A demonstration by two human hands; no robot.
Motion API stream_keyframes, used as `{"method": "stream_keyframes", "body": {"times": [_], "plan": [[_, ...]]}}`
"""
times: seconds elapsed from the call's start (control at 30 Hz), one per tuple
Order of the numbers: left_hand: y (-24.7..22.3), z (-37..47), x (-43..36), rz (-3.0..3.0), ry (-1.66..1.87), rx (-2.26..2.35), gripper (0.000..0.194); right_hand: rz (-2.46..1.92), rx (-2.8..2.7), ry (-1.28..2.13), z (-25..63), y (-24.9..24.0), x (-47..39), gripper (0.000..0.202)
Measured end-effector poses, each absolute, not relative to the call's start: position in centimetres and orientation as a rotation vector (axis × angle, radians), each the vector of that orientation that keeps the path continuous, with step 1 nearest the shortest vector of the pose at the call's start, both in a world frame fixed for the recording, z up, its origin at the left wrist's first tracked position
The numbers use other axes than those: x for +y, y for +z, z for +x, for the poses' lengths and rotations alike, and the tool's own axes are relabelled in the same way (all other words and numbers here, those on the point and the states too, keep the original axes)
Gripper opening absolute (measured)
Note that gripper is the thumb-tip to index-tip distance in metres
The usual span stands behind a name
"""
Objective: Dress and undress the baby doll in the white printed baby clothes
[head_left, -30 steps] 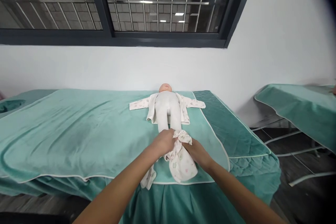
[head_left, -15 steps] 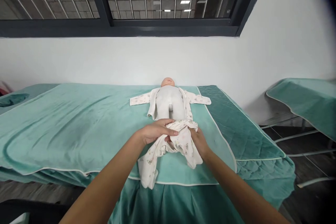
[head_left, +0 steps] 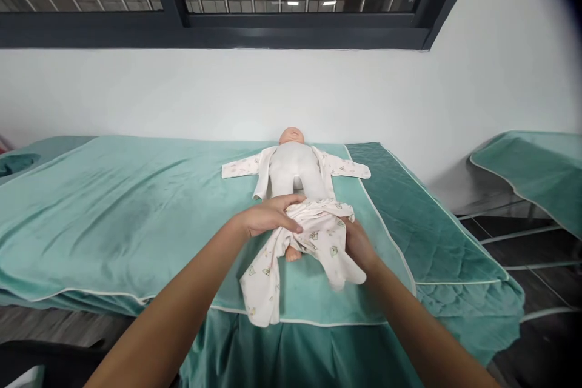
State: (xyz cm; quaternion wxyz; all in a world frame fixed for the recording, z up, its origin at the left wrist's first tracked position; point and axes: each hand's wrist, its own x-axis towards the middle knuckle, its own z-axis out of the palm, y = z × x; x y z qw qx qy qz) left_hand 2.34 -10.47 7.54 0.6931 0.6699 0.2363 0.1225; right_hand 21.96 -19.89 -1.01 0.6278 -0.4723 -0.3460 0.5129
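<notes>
A baby doll (head_left: 295, 165) with a pale grey cloth body lies on its back, its arms in an open white patterned jacket (head_left: 242, 167). Small white patterned trousers (head_left: 321, 235) are bunched at the doll's lower legs, one trouser leg hanging toward the bed's front edge. My left hand (head_left: 271, 216) grips the waistband from the left, thumb on top. My right hand (head_left: 357, 244) is at the right side of the waistband, its fingers partly hidden by the cloth. One doll foot (head_left: 293, 253) shows below the bunched fabric, between the trouser legs.
A light green sheet (head_left: 136, 218) covers the bed over a darker quilted cover (head_left: 409, 218). Behind stands a white wall (head_left: 204, 94) under a dark window frame (head_left: 291, 30). At the right is another green-covered surface (head_left: 536, 163) with metal bars beneath.
The waistband has been spread wider, my right hand shifting slightly right. A doll foot now shows below the cloth. The view has tilted down slightly.
</notes>
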Motion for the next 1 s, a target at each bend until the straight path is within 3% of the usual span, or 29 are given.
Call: {"method": "stream_keyframes", "body": {"times": [0.13, 0.33, 0.53, 0.63, 0.77, 0.83, 0.93, 1.0], "plan": [[8.1, 3.9, -8.6, 1.836, 0.524, 0.695, 0.038, -1.137, -0.895, 0.867, 22.3, -1.9, -18.6, 0.037], [7.4, 6.9, -6.5, 2.233, 0.902, 0.952, 0.03, -1.307, -1.133, 0.55, 24.1, -1.4, -15.3, 0.025], [6.4, 6.5, -5.3, 2.062, 1.053, 0.948, 0.024, -1.463, -1.284, 0.293, 24.8, -1.0, -13.1, 0.013], [5.7, 4.5, -5.4, 1.8, 0.876, 0.75, 0.025, -1.35, -1.408, 0.335, 25.1, -0.5, -13.6, 0.025], [4.1, 2.7, -5.2, 1.444, 0.854, 0.62, 0.027, -1.224, -1.604, 0.699, 25.0, 3.1, -13.6, 0.04], [3.3, 2.7, -4.8, 1.298, 0.86, 0.613, 0.027, -1.219, -1.739, 0.897, 24.5, 5.5, -12.4, 0.037], [2.6, 2.9, -4.3, 1.218, 0.855, 0.61, 0.027, -1.269, -1.912, 0.922, 23.3, 7.7, -9.5, 0.024], [2.3, 2.8, -4.1, 1.198, 0.862, 0.597, 0.03, -1.258, -1.933, 0.939, 22.7, 7.8, -7.8, 0.026]]}}
